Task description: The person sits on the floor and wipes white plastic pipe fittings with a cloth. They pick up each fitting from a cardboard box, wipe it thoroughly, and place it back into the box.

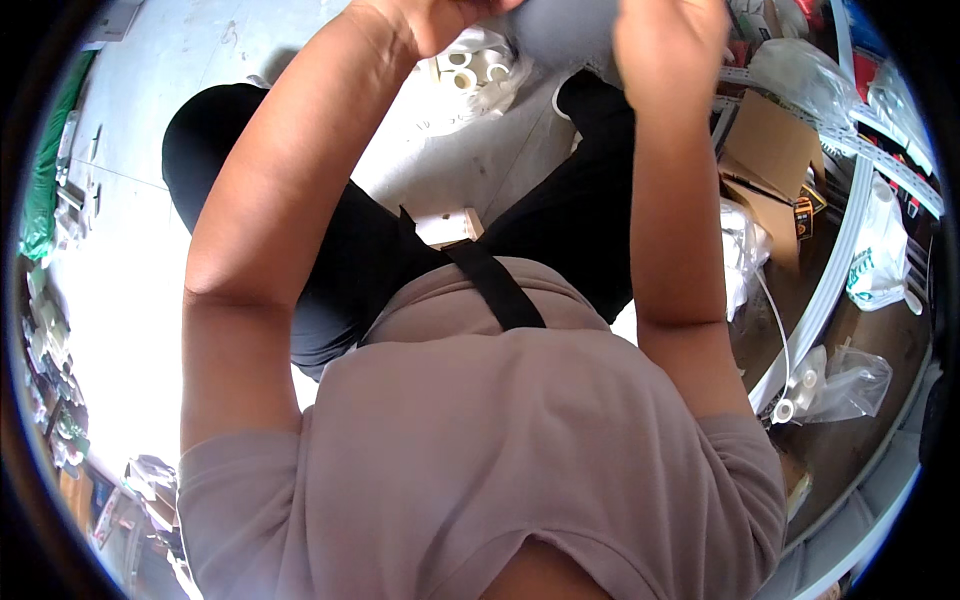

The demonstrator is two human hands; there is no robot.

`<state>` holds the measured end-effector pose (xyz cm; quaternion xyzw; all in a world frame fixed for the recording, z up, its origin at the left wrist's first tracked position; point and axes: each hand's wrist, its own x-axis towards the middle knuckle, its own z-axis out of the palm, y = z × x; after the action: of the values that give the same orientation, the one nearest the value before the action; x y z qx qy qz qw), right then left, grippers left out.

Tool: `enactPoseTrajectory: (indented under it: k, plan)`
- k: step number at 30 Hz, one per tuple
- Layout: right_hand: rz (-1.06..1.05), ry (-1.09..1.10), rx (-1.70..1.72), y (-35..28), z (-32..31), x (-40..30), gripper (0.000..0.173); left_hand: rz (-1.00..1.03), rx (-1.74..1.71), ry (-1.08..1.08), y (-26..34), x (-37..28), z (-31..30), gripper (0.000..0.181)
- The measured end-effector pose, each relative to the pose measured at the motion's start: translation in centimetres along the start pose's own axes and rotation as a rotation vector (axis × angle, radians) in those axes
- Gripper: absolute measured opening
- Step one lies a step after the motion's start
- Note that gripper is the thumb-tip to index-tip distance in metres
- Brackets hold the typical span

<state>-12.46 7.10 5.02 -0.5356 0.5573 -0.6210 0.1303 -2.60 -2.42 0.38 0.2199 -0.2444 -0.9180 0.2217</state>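
Note:
At the top edge of the head view, my left hand (pixel 439 22) is partly cut off, and its fingertips lie beside a smooth grey object (pixel 566 30). My right hand (pixel 671 49), blurred, is raised at the right side of that object and overlaps its edge. What the grey object is, and how my fingers meet it, cannot be made out because the frame cuts it off. Below and behind it, a clear plastic bag (pixel 480 105) on the floor holds several white plastic pipe fittings (pixel 463 79).
A white box (pixel 450 225) sits on the floor between my legs. To the right, a metal rack (pixel 896 161) stands by an open cardboard box (pixel 772 150), plastic bags (pixel 874 247) and long white strips (pixel 817 322). Assorted goods (pixel 56 352) line the left edge.

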Motion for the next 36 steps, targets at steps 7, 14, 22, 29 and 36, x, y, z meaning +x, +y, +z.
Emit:
enactPoseTrajectory:
  k: [7, 14, 22, 29, 36]
  plan:
    - [-0.216, -0.027, -0.436, 1.9, 2.3, 0.0, 0.027, -0.007, 0.014, 0.008, -0.3, -1.6, 2.1, 0.047]
    - [0.338, 0.134, 0.180, 3.0, -0.6, 0.1, 0.020, -0.092, -0.173, -0.246, 0.1, -1.5, -0.4, 0.058]
    - [0.633, 0.288, 0.277, -0.6, -6.9, -1.4, 0.029, 0.082, -0.034, 0.055, 1.8, -7.4, -2.3, 0.055]
    - [0.330, -0.098, 0.183, -4.4, -4.1, -1.9, 0.036, 0.064, -0.166, 0.475, 1.3, -11.9, 1.3, 0.044]
    - [-0.392, -0.390, -0.184, -3.5, 3.8, -2.6, 0.032, 0.115, -0.008, 0.360, 0.4, -13.0, 4.5, 0.035]
